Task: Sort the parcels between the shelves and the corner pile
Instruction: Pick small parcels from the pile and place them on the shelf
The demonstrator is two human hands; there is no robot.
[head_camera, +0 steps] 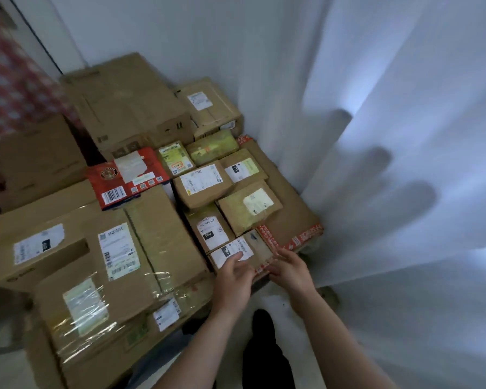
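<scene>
Both forearms reach forward and slightly down from the bottom edge, converging on a small brown parcel (260, 249) that lies at the near edge of the corner pile (157, 175), beside a flat box with red tape (291, 211). The left hand (235, 273) rests palm-down on the parcel, its fingers fairly straight and its fingertips on the white label (227, 252). The right hand (289, 269) comes in from the right with its wrist angled inward and its fingers touching the parcel's near right edge; whether they hook under it cannot be told. A white curtain (376, 164) hangs just right of the pile.
</scene>
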